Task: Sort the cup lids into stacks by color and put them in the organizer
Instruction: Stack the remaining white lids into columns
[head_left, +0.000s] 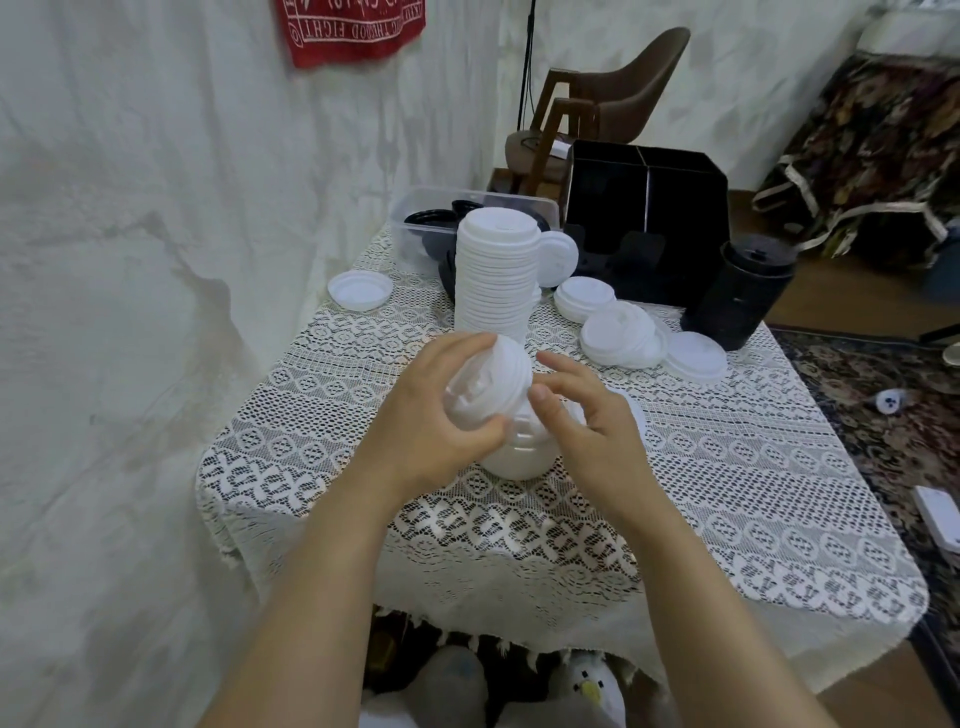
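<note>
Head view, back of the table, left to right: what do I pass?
Lone white lid → tall white lid stack → black organizer → black lid stack. The clear bin overlaps the tall stack, so it is left out.

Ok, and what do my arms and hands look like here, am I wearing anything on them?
The left forearm and right forearm are bare to the frame's edge, no sleeves showing. The left hand and right hand wear no gloves, and no ring, watch or bracelet is visible.
</note>
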